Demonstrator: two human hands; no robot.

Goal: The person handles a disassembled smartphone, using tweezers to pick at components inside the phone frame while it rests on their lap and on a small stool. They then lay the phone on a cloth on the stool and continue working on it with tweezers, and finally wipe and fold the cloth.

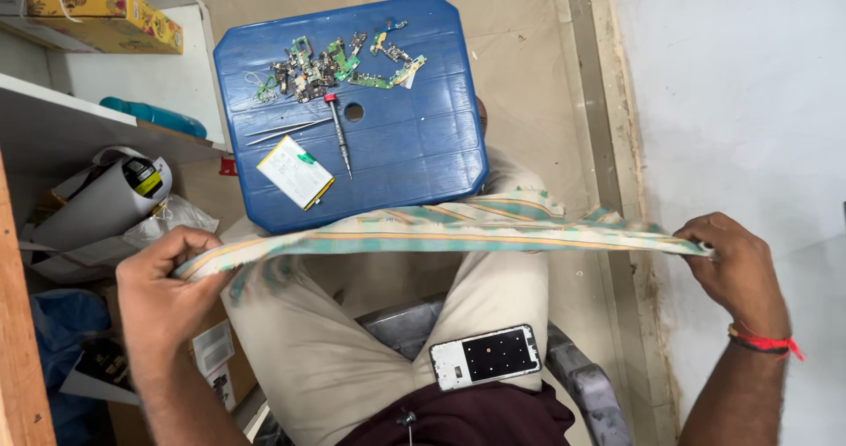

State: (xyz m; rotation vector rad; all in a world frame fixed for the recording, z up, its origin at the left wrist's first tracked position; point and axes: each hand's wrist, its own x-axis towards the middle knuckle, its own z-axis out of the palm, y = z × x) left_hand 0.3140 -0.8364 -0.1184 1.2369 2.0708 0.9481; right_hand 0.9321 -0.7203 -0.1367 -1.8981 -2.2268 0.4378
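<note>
A blue plastic stool point(397, 146) stands on the floor in front of the seated person's knees. Across the lap, just below the stool's near edge, a striped cloth point(458, 234) of green, cream and orange is stretched out level between both hands. The left hand point(163, 301) is closed around the cloth's left end, thumb on top and fingers curled under. The right hand point(736, 265) pinches the right end in a tight fist; a red thread is tied round its wrist. On the right thigh lies a phone frame point(485, 356) with a dark panel, well below the cloth. On the stool sit a flat battery point(295, 173), a screwdriver point(339, 133) beside it, tweezers point(282, 130), and at the far edge a heap of small green circuit boards point(339, 63).
</note>
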